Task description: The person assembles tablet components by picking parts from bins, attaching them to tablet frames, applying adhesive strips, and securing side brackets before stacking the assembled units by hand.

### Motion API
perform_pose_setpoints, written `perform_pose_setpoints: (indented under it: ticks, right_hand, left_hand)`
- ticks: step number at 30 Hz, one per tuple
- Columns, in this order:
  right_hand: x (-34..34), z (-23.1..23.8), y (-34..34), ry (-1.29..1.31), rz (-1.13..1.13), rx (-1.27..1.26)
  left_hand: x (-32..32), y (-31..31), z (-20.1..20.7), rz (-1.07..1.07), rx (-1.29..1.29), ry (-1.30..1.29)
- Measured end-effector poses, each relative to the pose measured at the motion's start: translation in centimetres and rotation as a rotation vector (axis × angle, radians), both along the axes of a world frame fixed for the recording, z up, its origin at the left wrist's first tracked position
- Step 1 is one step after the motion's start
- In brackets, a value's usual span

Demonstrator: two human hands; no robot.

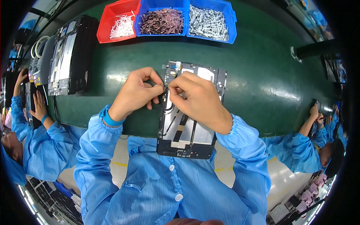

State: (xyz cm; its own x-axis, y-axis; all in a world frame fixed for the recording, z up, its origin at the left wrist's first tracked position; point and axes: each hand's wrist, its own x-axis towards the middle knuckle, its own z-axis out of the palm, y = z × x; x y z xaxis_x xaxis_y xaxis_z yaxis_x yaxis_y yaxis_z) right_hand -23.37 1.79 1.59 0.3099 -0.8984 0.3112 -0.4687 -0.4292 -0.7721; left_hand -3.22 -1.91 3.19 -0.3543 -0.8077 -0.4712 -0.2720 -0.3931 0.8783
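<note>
1. Left hand: yours, thumb and forefinger drawn close at the tablet's left edge; you cannot tell here whether they grip anything
2. Right hand: yours, bent over the tablet, fingertips just beside the left ones; any small part between them is too hidden to tell
3. Tablet, one, inner parts bare: beneath your right hand, near end reaching past the table edge as seen; best steadied so light pressure does not tip it
4. Black ribbon cable, one, along the silver middle: better left untouched by your right palm
5. Step in hand, as judged: fine fingertip work at the left edge; small, straight movements, no prying, should suit it
6. Blue wristband, one: on your left wrist, best worn snug
7. Red bin, one, white strips inside: beyond the tablet, on the green table
</note>
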Motion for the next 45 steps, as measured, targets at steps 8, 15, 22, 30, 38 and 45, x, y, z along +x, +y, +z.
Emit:
perform_pose_setpoints:
  ticks: [8,15,22,30,38,45]
  right_hand:
    - [-0.4,1.4,0.0,0.087,-0.091,0.107]
    - [-0.7,3.2,-1.7,0.201,0.012,0.245]
    - [-5.7,4.4,-10.5,0.312,-0.333,-0.043]
    - [-4.9,4.1,-14.1,0.585,-0.230,0.077]
    - [-5.2,3.5,-14.0,0.457,-0.356,0.093]
    - [-3.1,6.0,-5.5,-0.157,-0.136,0.527]
  left_hand:
    - [0.2,-0.1,-0.2,-0.027,-0.026,0.065]
    - [0.0,-0.8,-0.1,-0.078,-0.048,-0.013]
    - [0.6,-0.2,-1.0,-0.064,-0.097,0.009]
    - [0.9,0.7,-1.2,0.013,-0.157,0.074]
    - [1.1,0.7,-1.5,0.041,-0.164,0.093]
    - [0.5,1.3,-1.1,0.199,-0.213,0.309]
